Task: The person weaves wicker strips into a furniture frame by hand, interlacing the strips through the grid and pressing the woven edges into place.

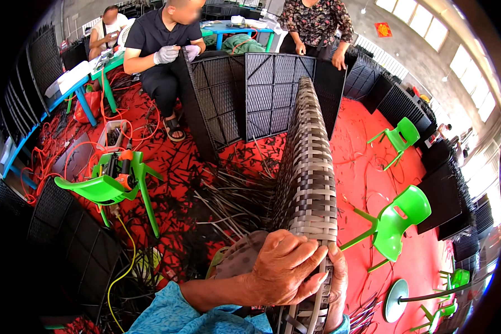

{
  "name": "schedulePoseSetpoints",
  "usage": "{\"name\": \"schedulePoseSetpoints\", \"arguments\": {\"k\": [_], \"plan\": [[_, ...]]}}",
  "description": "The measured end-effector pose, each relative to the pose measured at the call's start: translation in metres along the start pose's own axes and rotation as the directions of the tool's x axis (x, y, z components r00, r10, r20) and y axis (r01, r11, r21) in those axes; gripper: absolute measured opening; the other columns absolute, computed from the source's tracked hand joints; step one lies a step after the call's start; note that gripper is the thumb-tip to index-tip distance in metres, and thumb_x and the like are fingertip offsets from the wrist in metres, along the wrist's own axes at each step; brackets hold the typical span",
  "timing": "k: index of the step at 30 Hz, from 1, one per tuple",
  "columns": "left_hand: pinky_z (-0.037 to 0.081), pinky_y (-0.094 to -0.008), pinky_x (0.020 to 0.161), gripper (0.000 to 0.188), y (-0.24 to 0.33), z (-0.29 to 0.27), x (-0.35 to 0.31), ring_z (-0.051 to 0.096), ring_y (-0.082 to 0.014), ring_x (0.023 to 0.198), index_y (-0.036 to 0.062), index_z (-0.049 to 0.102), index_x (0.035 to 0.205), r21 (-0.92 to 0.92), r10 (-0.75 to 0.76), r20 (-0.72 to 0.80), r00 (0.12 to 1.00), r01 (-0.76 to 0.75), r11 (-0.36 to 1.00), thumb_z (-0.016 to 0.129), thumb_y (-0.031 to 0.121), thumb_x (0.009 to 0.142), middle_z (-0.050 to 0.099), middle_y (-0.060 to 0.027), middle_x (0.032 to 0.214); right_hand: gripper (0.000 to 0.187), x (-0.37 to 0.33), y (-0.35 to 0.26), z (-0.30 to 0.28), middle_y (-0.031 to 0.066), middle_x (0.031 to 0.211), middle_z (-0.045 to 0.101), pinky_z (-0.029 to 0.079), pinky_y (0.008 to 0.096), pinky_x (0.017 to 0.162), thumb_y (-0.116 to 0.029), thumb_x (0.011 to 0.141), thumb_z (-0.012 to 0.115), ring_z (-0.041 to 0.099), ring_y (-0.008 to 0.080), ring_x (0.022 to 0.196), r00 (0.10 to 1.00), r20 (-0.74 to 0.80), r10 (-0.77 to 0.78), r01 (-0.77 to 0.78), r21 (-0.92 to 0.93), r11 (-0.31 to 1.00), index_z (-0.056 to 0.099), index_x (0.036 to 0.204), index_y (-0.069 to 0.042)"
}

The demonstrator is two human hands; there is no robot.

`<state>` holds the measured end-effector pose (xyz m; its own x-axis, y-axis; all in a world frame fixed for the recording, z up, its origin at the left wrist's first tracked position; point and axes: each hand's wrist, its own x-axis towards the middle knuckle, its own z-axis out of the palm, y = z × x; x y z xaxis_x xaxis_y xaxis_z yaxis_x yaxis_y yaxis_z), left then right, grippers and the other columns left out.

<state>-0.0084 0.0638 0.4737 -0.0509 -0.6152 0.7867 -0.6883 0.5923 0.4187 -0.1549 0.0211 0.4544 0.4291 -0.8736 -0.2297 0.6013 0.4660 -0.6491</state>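
Observation:
A grey-brown woven wicker panel (312,183) stands upright before me, its narrow woven edge running away from my body. Long loose plastic strips (236,195) fan out from its left side. At the near end of the edge, my left hand (289,264) is closed, its curled fingertips pressed against the flat weaving strips (318,289). My right hand (338,273) wraps round the right side of the panel, thumb up by the edge; most of its fingers are hidden behind it.
A green chair (103,186) on the left carries an orange-and-black power tool (127,170). Ahead, one person with gloves (166,54) and another standing hold black woven panels (273,94). More green chairs (398,222) stand right. Cut strips, red hoses and a yellow cable (122,270) lie about.

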Motion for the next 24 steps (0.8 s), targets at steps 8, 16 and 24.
{"name": "schedulePoseSetpoints", "arguments": {"k": [8,16,24], "plan": [[0.043,-0.0386,0.081,0.038,0.0023,-0.0006,0.0012,0.053,-0.0224,0.089,0.0006,0.065,0.1,0.016,-0.003,0.012,1.0,0.003,1.0,0.061,0.029,0.076,0.059,-0.0091,0.1,0.04,0.0012,0.0004,-0.0049,0.0151,0.107,0.058,0.048,0.0311,0.084,-0.024,0.089,0.056,0.057,0.0197,0.095,1.0,-0.001,0.0,0.0,0.004,1.0,0.049,0.117,0.005],[0.044,-0.039,0.081,0.037,0.0033,0.0008,0.002,0.054,-0.0222,0.089,0.0012,0.066,0.099,0.014,-0.008,0.016,1.0,0.008,1.0,0.06,0.03,0.076,0.059,-0.0091,0.099,0.038,-0.0002,0.001,-0.0025,0.0145,0.105,0.059,0.047,0.0301,0.084,-0.023,0.088,0.056,0.057,0.0191,0.093,0.998,-0.026,-0.056,0.056,-0.015,0.998,0.05,0.115,0.004],[0.044,-0.0393,0.081,0.038,0.0038,0.0005,0.003,0.055,-0.0223,0.089,0.0013,0.066,0.099,0.022,-0.006,0.02,1.0,0.006,1.0,0.059,0.031,0.077,0.06,-0.009,0.098,0.037,-0.0008,0.0014,-0.0027,0.0148,0.105,0.058,0.047,0.0305,0.085,-0.022,0.088,0.055,0.057,0.0198,0.094,0.996,-0.047,-0.074,0.073,-0.018,0.997,0.05,0.114,0.004]]}}
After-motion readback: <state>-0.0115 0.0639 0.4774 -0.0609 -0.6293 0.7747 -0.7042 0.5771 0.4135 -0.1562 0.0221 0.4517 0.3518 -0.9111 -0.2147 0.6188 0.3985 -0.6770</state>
